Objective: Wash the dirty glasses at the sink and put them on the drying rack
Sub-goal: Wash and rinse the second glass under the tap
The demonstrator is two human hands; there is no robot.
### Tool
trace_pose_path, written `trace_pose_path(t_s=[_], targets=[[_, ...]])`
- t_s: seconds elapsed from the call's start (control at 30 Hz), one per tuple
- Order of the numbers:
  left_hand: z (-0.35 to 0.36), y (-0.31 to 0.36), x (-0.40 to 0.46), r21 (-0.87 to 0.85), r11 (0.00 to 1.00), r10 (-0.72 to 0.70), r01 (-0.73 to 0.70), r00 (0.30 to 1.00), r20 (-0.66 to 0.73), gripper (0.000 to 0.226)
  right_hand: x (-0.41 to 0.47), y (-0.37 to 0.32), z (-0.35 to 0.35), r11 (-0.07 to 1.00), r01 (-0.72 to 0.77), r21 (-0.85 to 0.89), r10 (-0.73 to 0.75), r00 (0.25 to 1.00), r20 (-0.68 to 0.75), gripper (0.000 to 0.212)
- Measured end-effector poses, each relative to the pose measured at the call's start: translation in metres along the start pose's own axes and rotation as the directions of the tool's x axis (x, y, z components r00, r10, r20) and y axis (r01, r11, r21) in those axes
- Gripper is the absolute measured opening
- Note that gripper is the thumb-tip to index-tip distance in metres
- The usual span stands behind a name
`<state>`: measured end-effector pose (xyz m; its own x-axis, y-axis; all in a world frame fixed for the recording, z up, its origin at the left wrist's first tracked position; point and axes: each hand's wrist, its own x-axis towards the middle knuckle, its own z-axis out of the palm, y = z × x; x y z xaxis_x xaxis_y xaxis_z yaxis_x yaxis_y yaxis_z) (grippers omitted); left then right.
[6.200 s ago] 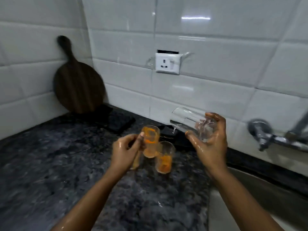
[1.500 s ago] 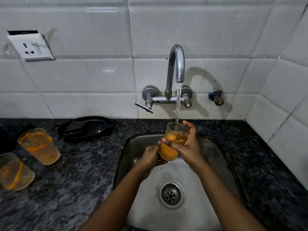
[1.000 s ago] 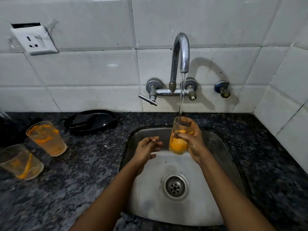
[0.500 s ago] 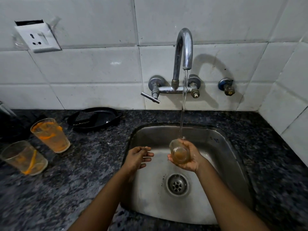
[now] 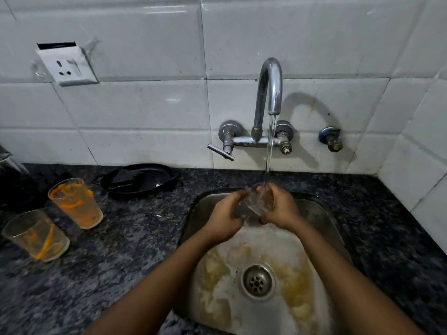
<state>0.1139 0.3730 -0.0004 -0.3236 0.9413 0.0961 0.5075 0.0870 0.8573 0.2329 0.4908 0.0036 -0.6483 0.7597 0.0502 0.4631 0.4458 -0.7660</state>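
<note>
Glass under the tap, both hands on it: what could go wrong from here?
1. The glass is wet and held over the steel sink by the left hand and right hand; it might slip and crack.
2. Two dirty glasses stand left of the sink near the left arm; an elbow swing could topple them.

I hold a glass (image 5: 257, 201) between my left hand (image 5: 223, 220) and right hand (image 5: 281, 209), over the sink (image 5: 321, 228) and under the tap (image 5: 269, 93) on the wall behind it. On the counter (image 5: 125, 250) to my left stand two more glasses, one (image 5: 76, 203) behind the other (image 5: 36, 235), with a tray (image 5: 139, 180) further back by the wall.
</note>
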Motion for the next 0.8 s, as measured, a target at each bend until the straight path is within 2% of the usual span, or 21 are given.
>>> trace_pose_path(t_s=[0.1,0.17,0.23,0.3,0.4,0.43,0.47,0.5,0.53,0.6,0.67,0.7,0.73,0.8], targets=[[0.005,0.019,0.025,0.247,0.963,0.036,-0.106,0.961,0.275,0.054,0.005,0.000,-0.014,0.963,0.122,-0.239,-0.130,0.991,-0.018,0.075],[0.009,0.032,0.042,0.504,0.835,-0.024,-0.223,0.899,0.437,0.047,0.009,0.000,-0.022,0.910,0.180,-0.373,-0.182,0.983,0.032,0.082],[0.012,0.046,0.054,0.651,0.718,-0.067,-0.248,0.905,0.420,0.039,0.010,0.000,-0.026,0.858,0.229,-0.460,-0.219,0.973,0.075,0.079],[0.018,0.055,0.063,0.669,0.707,-0.023,-0.230,0.938,0.346,0.038,0.012,0.002,-0.030,0.796,0.244,-0.555,-0.263,0.964,0.046,0.072],[0.030,0.063,0.068,0.555,0.820,0.001,-0.143,0.968,0.249,0.044,0.013,0.005,-0.042,0.780,0.241,-0.578,-0.294,0.956,0.002,0.071],[0.030,0.064,0.070,0.518,0.848,-0.053,-0.113,0.954,0.295,0.049,0.012,0.004,-0.045,0.776,0.242,-0.582,-0.286,0.958,0.017,0.074],[0.029,0.065,0.069,0.410,0.911,-0.117,-0.047,0.923,0.366,0.054,0.010,0.004,-0.047,0.778,0.241,-0.581,-0.274,0.961,0.033,0.078],[0.026,0.066,0.070,0.229,0.969,-0.186,0.088,0.873,0.451,0.056,0.007,0.003,-0.048,0.785,0.235,-0.573,-0.258,0.965,0.042,0.082],[0.020,0.069,0.068,0.045,0.986,-0.159,0.159,0.840,0.519,0.052,0.005,0.003,-0.048,0.796,0.219,-0.564,-0.241,0.970,0.037,0.085],[0.006,0.068,0.063,-0.276,0.915,-0.118,0.294,0.849,0.514,0.036,0.001,0.003,-0.045,0.793,0.184,-0.581,-0.225,0.974,0.001,0.082],[0.003,0.062,0.060,-0.512,0.754,-0.146,0.411,0.865,0.480,0.020,-0.001,-0.003,-0.038,0.773,0.138,-0.620,-0.246,0.965,-0.092,0.071],[0.004,0.063,0.059,-0.573,0.682,-0.207,0.455,0.871,0.445,0.021,-0.002,-0.006,-0.033,0.742,0.112,-0.661,-0.279,0.948,-0.152,0.067],[0.006,0.064,0.060,-0.608,0.626,-0.295,0.488,0.870,0.394,0.034,-0.002,-0.009,-0.026,0.688,0.077,-0.722,-0.319,0.925,-0.205,0.069],[0.015,0.063,0.067,-0.670,0.571,-0.489,0.474,0.852,0.185,0.051,-0.002,-0.012,-0.008,0.610,0.033,-0.792,-0.402,0.874,-0.273,0.087]])
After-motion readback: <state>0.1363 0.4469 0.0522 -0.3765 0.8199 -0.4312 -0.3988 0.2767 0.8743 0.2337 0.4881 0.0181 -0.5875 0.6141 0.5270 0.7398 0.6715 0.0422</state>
